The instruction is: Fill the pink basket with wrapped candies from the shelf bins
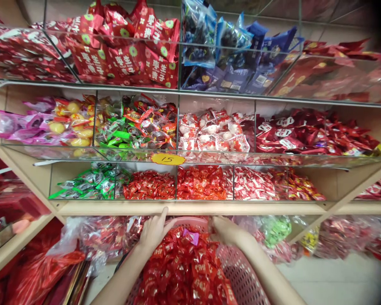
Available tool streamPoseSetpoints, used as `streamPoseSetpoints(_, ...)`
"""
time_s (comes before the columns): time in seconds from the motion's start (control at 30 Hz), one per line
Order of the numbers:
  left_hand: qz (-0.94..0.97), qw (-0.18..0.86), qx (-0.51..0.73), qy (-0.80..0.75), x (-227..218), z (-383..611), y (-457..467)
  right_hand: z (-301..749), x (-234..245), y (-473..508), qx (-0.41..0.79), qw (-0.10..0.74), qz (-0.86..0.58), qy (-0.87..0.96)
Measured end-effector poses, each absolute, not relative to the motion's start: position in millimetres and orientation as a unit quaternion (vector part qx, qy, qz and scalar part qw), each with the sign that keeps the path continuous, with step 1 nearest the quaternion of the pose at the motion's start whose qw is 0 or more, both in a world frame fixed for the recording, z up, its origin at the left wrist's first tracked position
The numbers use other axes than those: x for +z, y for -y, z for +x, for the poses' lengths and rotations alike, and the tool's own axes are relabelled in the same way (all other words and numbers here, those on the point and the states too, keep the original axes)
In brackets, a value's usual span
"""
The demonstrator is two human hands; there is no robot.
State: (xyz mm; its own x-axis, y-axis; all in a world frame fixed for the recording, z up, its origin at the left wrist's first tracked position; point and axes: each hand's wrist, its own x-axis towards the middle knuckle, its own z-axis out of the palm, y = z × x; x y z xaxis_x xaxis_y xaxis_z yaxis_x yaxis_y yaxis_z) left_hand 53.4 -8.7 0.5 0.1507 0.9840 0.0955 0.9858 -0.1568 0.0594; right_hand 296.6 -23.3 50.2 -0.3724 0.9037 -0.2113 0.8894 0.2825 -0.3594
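A pink plastic basket (246, 271) with holes in its wall stands low in front of me, filled with red-wrapped candies (184, 271). One purple-wrapped candy (191, 237) lies on top near the far rim. At the far left of the basket is my left hand (155, 231), its index finger stretched toward the shelf edge and its thumb apart; nothing shows in it. My right hand (226, 231) is at the far right rim, beside the red candies. Its fingers point inward and down, blurred and partly hidden, so what they hold cannot be made out.
Ahead rises a wooden shelf unit (190, 208) with clear dividers and bins of wrapped candies (198, 182). A yellow price tag (167, 159) reads 15. Red snack packets (123, 63) and blue packets (231, 46) fill upper bins. Plastic bags (274, 231) sit underneath, behind the basket.
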Motion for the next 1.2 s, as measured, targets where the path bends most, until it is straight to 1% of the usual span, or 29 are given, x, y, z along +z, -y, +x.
streamPoseSetpoints(0.07, -0.757, 0.008, -0.051, 0.652, 0.5, 52.4, 8.8, 295.5, 51.4, 22.9, 0.197, 0.043, -0.564, 0.801)
streamPoseSetpoints(0.2, -0.756, 0.009, -0.05, 0.653, -0.3, 51.4, 8.0, 291.8, 64.2, 21.3, 0.185, 0.163, -0.543, 0.803)
streamPoseSetpoints(0.3, -0.759, 0.011, -0.057, 0.648, -0.8, 51.7, 7.2, 288.3, 76.3, 12.5, 0.18, 0.229, -0.518, 0.804)
streamPoseSetpoints(0.43, -0.761, 0.007, -0.066, 0.645, -2.2, 51.5, 7.0, 281.0, 86.8, -14.0, 0.116, 0.292, -0.525, 0.791)
streamPoseSetpoints(0.5, -0.761, 0.006, -0.069, 0.645, -3.4, 50.8, 7.1, 275.0, 89.2, -29.4, 0.092, 0.282, -0.539, 0.789)
streamPoseSetpoints(0.57, -0.762, 0.007, -0.069, 0.644, -4.6, 49.8, 7.1, 266.9, 91.3, -42.3, 0.096, 0.227, -0.564, 0.788)
streamPoseSetpoints(0.67, -0.76, 0.005, -0.066, 0.647, -5.3, 48.6, 6.8, 252.3, 96.8, -53.1, 0.111, 0.119, -0.615, 0.771)
streamPoseSetpoints(0.77, -0.761, -0.003, -0.066, 0.646, -5.1, 48.1, 6.4, 239.6, 102.8, -55.7, 0.099, 0.069, -0.641, 0.758)
streamPoseSetpoints(0.93, -0.763, 0.006, -0.07, 0.643, -6.0, 47.7, 6.5, 237.8, 99.8, -59.1, 0.11, 0.071, -0.638, 0.759)
streamPoseSetpoints(1.2, -0.766, 0.031, -0.08, 0.637, -10.3, 47.6, 6.5, 256.9, 81.6, -69.9, 0.158, 0.104, -0.601, 0.776)
